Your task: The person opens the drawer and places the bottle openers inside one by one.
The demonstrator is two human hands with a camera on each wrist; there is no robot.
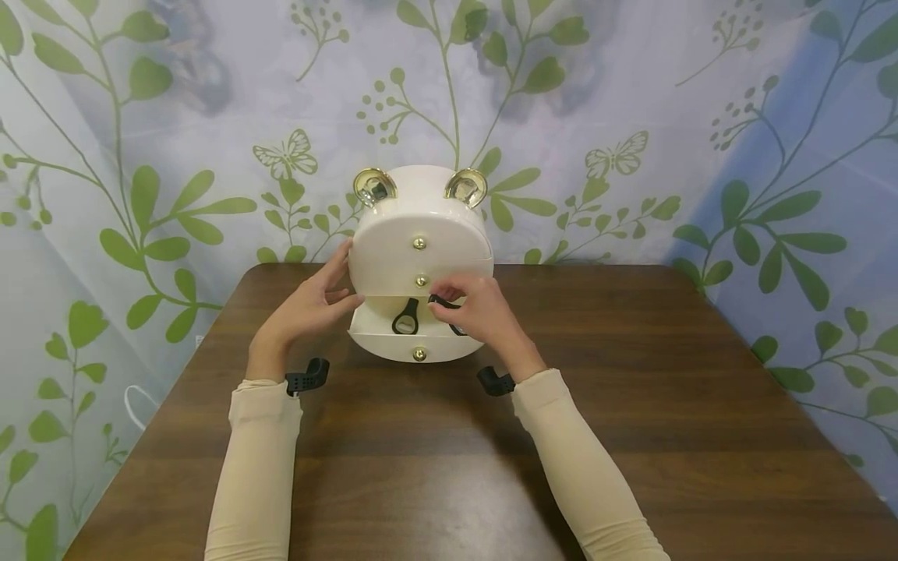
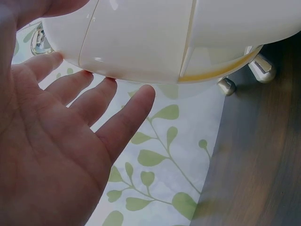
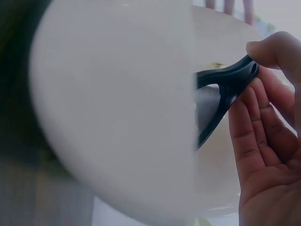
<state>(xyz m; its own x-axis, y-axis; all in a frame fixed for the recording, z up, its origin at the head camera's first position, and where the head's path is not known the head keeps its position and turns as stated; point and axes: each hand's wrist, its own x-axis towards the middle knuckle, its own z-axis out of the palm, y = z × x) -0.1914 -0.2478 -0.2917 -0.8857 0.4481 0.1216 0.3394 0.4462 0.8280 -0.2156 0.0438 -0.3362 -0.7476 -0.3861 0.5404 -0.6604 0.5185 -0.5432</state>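
A white rounded cabinet (image 1: 393,234) with gold ears and gold knobs stands on the table, its bottom drawer (image 1: 382,348) pulled out. My left hand (image 1: 309,305) steadies the cabinet's left side; in the left wrist view its straight fingers (image 2: 128,115) touch the white shell. Between thumb and fingers, my right hand (image 1: 480,312) pinches the narrow end of a black teardrop-shaped thing (image 3: 235,77). That end has a small hole, and the wider part frames a grey middle. The drawer front hides its far end. A similar black thing (image 1: 405,319) lies in the drawer, left of my right hand.
The cabinet rests on short metallic feet (image 2: 261,68) near the back edge of the brown wooden table (image 1: 421,460). Behind it hangs a pale curtain (image 1: 547,140) printed with green leaves. A white cable (image 1: 133,405) shows beyond the table's left edge.
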